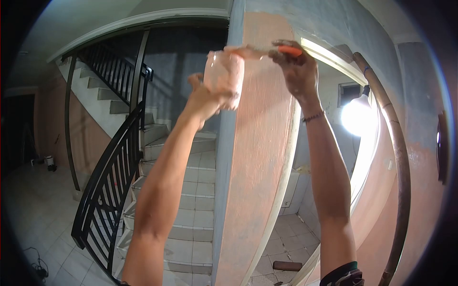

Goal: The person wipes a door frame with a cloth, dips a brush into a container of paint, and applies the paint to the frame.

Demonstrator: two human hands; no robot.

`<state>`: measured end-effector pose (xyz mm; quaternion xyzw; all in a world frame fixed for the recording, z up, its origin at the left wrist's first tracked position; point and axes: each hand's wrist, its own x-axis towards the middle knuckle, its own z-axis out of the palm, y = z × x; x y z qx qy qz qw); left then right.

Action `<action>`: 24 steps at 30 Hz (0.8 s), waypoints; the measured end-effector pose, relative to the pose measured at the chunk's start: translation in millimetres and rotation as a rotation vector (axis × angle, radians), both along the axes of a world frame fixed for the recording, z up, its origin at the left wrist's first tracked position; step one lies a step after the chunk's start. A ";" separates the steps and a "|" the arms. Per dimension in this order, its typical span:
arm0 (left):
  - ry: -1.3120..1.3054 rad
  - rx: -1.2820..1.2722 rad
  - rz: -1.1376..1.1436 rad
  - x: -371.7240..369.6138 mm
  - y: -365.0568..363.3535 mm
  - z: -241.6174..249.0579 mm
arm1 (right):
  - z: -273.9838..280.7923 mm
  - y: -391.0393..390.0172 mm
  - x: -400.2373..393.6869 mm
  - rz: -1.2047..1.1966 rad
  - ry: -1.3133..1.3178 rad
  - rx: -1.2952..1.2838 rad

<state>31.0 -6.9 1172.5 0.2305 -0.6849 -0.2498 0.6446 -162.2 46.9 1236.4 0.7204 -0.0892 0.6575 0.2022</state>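
Paintbrush point(267, 51), orange-handled, sits clenched in the right hand point(296, 71), bristles seemingly dipped at the cup point(224, 74) grasped by the left hand point(207, 100), beside the pillar point(262, 157). Best to load lightly, wipe excess on the cup's rim, then stroke evenly down the pillar.

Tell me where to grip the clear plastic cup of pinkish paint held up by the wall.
Grip the clear plastic cup of pinkish paint around its side wall from below, as the left hand does. Its mouth must stay open toward the orange-handled brush in the right hand.
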 end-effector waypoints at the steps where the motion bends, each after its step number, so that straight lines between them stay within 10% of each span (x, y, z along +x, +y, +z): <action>1: -0.011 -0.019 0.049 -2.3 -4.0 14.9 | 7.6 -2.7 0.5 0.004 0.003 0.003; 15: 0.011 -0.089 0.257 -10.0 -32.6 118.7 | 127.3 -75.0 -9.4 -0.559 -0.209 -0.434; 17: 0.012 -0.107 0.273 -5.9 -30.0 116.7 | 155.0 -111.1 -9.1 -0.323 -0.156 -0.877; 20: 0.016 -0.126 0.255 -0.3 -35.6 111.8 | 136.9 -109.3 -15.7 -0.321 0.045 -0.553; 24: -0.046 -0.146 0.263 17.0 -44.8 102.1 | 67.9 -102.5 -21.7 -0.494 0.288 -0.746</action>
